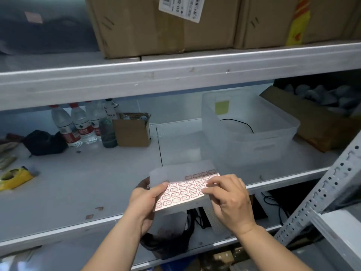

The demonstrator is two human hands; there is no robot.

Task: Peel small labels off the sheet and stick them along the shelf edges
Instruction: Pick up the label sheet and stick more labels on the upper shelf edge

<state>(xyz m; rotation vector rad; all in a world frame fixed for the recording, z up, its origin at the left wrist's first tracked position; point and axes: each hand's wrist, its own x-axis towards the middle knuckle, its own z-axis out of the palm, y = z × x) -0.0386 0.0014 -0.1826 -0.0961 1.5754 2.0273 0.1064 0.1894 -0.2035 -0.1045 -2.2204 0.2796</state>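
Observation:
A white label sheet (pixel 183 189) with rows of small red-bordered labels is held flat above the front of the middle shelf. My left hand (pixel 145 200) grips its left edge, thumb on top. My right hand (pixel 226 196) has its fingertips curled onto the labels at the sheet's right side; whether a label is lifted I cannot tell. The middle shelf edge (pixel 82 225) runs just below my hands. Two small labels (pixel 94 212) lie on the shelf board near that edge. The upper shelf edge (pixel 156 79) is a wide grey beam.
On the middle shelf stand water bottles (pixel 78 126), a small open cardboard box (pixel 132 129), a black pouch (pixel 44 142), a yellow tape roll (pixel 14 178) and a clear plastic bin (pixel 248 126). Cardboard boxes (pixel 160 26) fill the upper shelf. A perforated upright (pixel 322 188) slants at right.

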